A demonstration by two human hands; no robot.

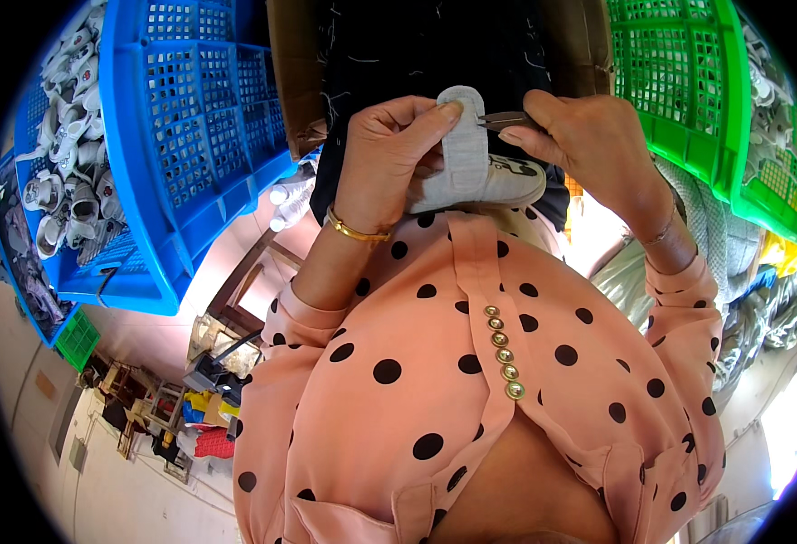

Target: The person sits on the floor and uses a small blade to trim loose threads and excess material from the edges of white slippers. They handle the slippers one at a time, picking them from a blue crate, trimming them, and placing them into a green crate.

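Observation:
In front of my chest, my left hand [388,154] is closed on a small pale grey shoe [507,188] with a dark printed patch near its toe. Thumb and fingers pinch the shoe's light grey strap [466,156], which stands up with its rounded end at the top. My right hand [593,145] is closed round dark metal thread snips [505,119], whose handle is mostly hidden by the fingers. The pointed tips touch or nearly touch the strap's right edge, close to my left thumb.
A large blue plastic crate [185,136] stands at the left, with another full of small shoes [77,136] beyond it. At the right is a green crate [680,91]. Dark cloth [430,45] with loose threads lies ahead, between cardboard flaps [297,82].

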